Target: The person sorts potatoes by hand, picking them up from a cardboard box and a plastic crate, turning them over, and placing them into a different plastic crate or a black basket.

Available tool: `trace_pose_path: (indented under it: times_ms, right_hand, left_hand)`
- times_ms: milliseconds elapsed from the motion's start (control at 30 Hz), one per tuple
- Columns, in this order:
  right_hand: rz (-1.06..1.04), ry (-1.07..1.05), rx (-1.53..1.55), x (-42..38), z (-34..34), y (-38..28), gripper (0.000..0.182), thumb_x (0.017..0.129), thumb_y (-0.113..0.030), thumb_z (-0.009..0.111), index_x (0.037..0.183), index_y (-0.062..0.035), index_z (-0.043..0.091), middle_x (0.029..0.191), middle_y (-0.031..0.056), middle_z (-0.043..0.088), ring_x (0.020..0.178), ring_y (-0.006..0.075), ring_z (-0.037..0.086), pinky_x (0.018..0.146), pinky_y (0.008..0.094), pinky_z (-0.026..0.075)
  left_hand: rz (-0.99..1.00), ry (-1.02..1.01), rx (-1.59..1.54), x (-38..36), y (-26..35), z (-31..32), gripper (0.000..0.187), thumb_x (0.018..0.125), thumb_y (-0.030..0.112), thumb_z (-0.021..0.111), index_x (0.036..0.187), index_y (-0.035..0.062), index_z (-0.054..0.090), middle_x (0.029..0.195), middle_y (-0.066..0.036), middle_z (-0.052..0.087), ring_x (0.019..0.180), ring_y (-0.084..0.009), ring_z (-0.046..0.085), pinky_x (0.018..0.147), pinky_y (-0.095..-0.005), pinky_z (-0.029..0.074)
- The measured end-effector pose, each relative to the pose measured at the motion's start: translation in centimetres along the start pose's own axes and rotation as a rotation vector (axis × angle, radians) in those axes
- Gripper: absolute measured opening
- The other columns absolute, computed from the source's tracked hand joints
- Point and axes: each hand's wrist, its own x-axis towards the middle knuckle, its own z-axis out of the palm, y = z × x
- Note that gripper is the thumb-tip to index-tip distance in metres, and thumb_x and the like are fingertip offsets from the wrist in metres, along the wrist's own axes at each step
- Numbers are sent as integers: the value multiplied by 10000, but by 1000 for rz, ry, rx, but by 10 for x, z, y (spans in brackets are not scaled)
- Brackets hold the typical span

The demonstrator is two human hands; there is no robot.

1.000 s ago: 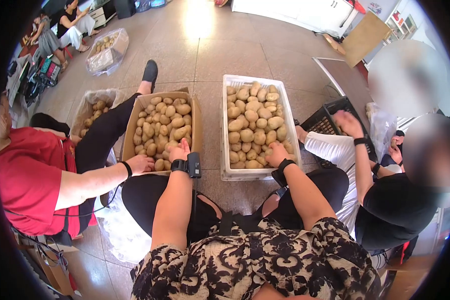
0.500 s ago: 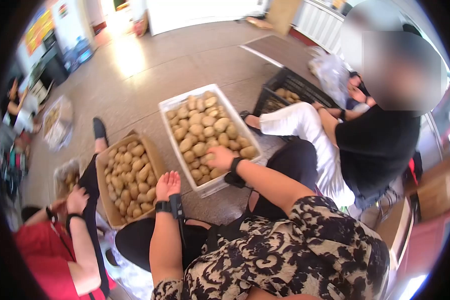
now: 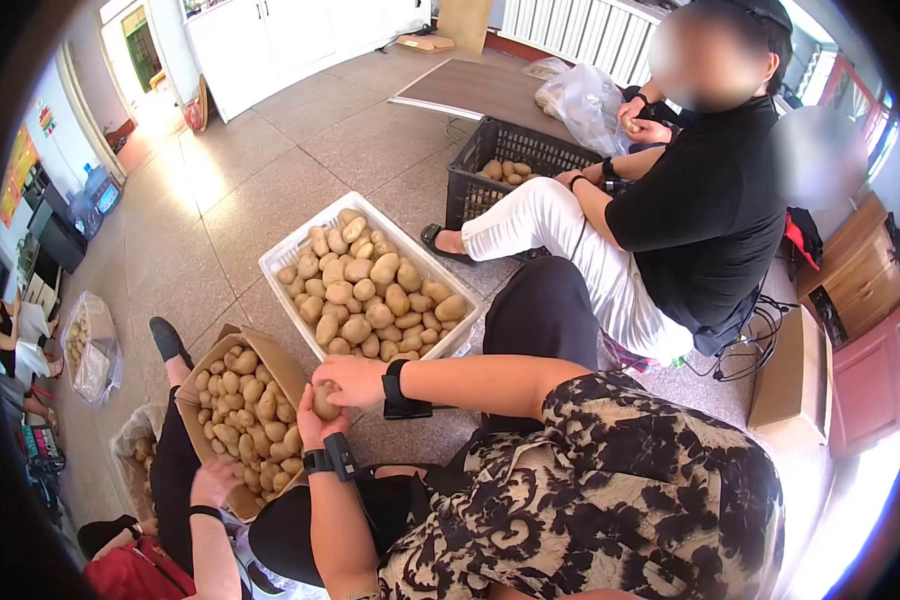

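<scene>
Holding one potato [image 3: 324, 401] between both hands, left hand [image 3: 315, 418] cupping it from below and right hand [image 3: 352, 380] with fingers wrapped over the top, right above the corner of the cardboard box [image 3: 288, 369] of spuds, white crate [image 3: 292, 247] just beside it on the floor.

bright daylight — floor glare top left | fisheye bending, black vignette | faces blurred
</scene>
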Motion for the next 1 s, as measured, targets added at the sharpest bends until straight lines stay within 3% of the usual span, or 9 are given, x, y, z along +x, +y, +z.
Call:
trace_pose_path:
  times_ms: [167, 333, 367, 400, 467, 600, 700, 867, 1000]
  right_hand:
    - [95, 180, -343, -9, -15, 55, 371, 663, -187, 596, 1019, -81, 584, 1047, 186, 517, 980, 346, 513, 834, 414, 433]
    - [639, 91, -582, -34, -44, 87, 443, 681, -309, 610, 1088, -142, 561, 1189, 139, 456, 1046, 369, 479, 879, 445, 413]
    - [621, 119, -581, -37, -38, 120, 479, 680, -357, 611, 1103, -138, 557, 1162, 155, 499, 1045, 375, 488, 908, 450, 389]
    - [619, -99, -674, -37, -46, 131, 554, 661, -413, 620, 1132, -133, 548, 1111, 170, 554, 1047, 359, 502, 925, 451, 370]
    - [558, -111, -649, -42, -47, 139, 620, 650, -455, 634, 1168, -127, 546, 1109, 179, 569, 1045, 322, 524, 922, 417, 382]
    - [475, -45, -554, -41, -47, 140, 580, 671, -408, 669, 1149, -101, 556, 1075, 163, 592, 1001, 305, 560, 882, 375, 434]
    - [469, -73, -568, -42, -46, 132, 557, 680, -346, 682, 1156, -90, 546, 1076, 170, 589, 1010, 303, 555, 889, 363, 427]
    - [418, -89, -384, -43, -48, 131, 495, 712, -205, 672, 1163, -55, 533, 1083, 159, 588, 1013, 262, 555, 889, 322, 419]
    - [421, -124, -374, -42, -47, 130, 464, 717, -179, 665, 1148, -53, 544, 1061, 146, 597, 984, 234, 562, 870, 307, 422]
  left_hand:
    - [98, 224, -226, 27, 21, -41, 197, 822, 123, 591, 946, 14, 484, 802, -95, 533, 734, -209, 541, 706, -357, 527]
    - [237, 228, -247, 31, 32, -58, 189, 827, 108, 581, 978, 14, 520, 871, -97, 573, 749, -217, 555, 699, -352, 527]
    - [223, 215, -245, 38, 36, -65, 203, 829, 120, 580, 990, 11, 521, 900, -109, 576, 762, -228, 560, 691, -348, 530]
    - [217, 209, -251, 42, 40, -74, 217, 831, 131, 578, 1001, 8, 523, 928, -121, 579, 776, -238, 564, 683, -344, 532]
    - [192, 226, -334, 34, 41, -69, 252, 831, 154, 577, 1018, -1, 509, 911, -128, 566, 785, -254, 565, 646, -338, 539]
    - [283, 305, -369, 50, 47, -92, 277, 843, 171, 576, 1065, 34, 485, 942, -121, 542, 835, -245, 536, 647, -321, 532]
    - [443, 304, -321, 45, 43, -89, 303, 856, 183, 569, 1106, 43, 471, 1017, -112, 526, 904, -227, 506, 668, -312, 524]
    - [507, 544, -494, 46, 50, -87, 413, 877, 237, 541, 1214, 48, 394, 1226, -114, 382, 945, -213, 478, 680, -284, 523]
    - [612, 547, -557, 25, 51, -68, 461, 874, 261, 545, 1252, 65, 365, 1252, -114, 355, 935, -208, 479, 699, -232, 520]
